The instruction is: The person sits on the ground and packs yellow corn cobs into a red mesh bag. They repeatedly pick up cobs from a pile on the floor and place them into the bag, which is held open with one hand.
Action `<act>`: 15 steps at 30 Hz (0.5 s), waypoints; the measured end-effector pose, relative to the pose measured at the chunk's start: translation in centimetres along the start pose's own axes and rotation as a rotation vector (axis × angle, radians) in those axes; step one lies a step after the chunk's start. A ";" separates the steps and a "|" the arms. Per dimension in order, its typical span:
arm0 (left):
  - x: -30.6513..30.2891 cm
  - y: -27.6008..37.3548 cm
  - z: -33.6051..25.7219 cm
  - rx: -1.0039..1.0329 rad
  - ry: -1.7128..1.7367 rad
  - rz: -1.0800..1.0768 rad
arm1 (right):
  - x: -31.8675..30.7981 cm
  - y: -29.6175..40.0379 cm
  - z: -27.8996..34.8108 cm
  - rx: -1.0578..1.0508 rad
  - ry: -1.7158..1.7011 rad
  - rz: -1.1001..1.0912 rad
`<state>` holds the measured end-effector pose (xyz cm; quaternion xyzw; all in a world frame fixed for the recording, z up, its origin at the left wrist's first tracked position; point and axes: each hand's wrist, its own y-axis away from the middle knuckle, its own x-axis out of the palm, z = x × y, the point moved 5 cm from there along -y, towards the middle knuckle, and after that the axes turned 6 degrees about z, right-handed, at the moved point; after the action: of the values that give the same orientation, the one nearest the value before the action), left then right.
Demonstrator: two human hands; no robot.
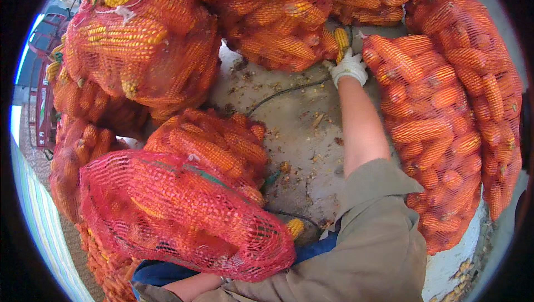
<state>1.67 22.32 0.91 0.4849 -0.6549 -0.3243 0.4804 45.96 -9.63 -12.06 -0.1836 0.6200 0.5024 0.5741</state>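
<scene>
My right hand (350,71), in a white glove, reaches forward to the floor and closes around the lower end of a bare yellow corn cob (341,42). A full orange mesh sack of corn (288,43) lies just left of that cob, and another full sack (425,135) stands to the right of my forearm. Across my lap is a partly filled red mesh bag (183,214) with a green stripe. My left forearm (194,287) runs behind this bag's lower edge, so the left hand is hidden, apart from a bit of cuff at the wrist.
More corn sacks surround me: a tied one (137,47) at the left, one (208,147) behind the red bag, and one (479,72) at the far right. Kernels and husk bits litter the concrete floor (300,135), where a dark cord (288,90) lies. Another cob (295,227) is near my knee.
</scene>
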 end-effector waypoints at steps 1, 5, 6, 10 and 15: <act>0.0 0.3 0.1 -0.006 -0.012 0.005 | 0.7 -0.9 -0.2 0.021 -0.006 -0.017; -0.1 1.4 0.8 -0.025 -0.059 0.023 | 2.4 -1.8 -1.5 -0.036 0.033 -0.091; -0.1 1.6 1.2 -0.030 -0.071 0.029 | 2.2 -0.9 -1.7 -0.073 -0.034 -0.101; -0.3 1.2 2.2 -0.029 -0.186 0.117 | 5.2 2.2 -7.8 -0.223 -0.688 -0.270; -1.3 -1.1 5.3 0.053 -0.561 0.313 | 12.8 15.1 -15.6 -0.165 -0.863 0.244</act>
<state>-2.86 22.95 -2.24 0.2824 -0.8365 -0.3504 0.3126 22.06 -11.69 -19.81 0.0719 0.2990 0.6445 0.7000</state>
